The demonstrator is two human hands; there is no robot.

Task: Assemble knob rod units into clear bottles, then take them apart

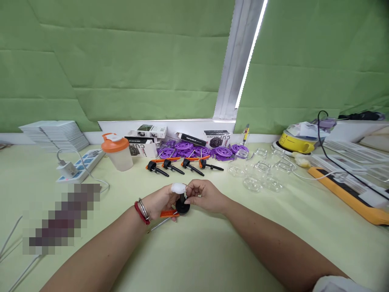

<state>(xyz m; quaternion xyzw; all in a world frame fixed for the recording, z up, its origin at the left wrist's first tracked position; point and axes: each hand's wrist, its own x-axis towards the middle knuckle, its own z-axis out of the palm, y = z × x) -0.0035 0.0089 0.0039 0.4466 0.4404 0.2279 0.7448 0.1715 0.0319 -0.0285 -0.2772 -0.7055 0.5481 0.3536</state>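
left hand curled round black part, post roughly upright, right hand just beside it, fingertips nearly together, couldn't tell if they gripped anything tbh

The light is bright and soft — white glare between the green sheets — with edges stretched.

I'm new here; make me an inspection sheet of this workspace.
Surface: pale yellow-green tabletop.
Job's things: round black plastic part and orange strip, in hand; four black plastic parts in a row.
Clutter: purple plastic wheels, white printed boxes, orange-lidded translucent cup, clear plastic pieces.
Grips: bare left grip holds the round part; bare right grip touches it.
Cables: white cable, left; black cable, right.
Surroundings: green wall covering; other people: nothing seen.
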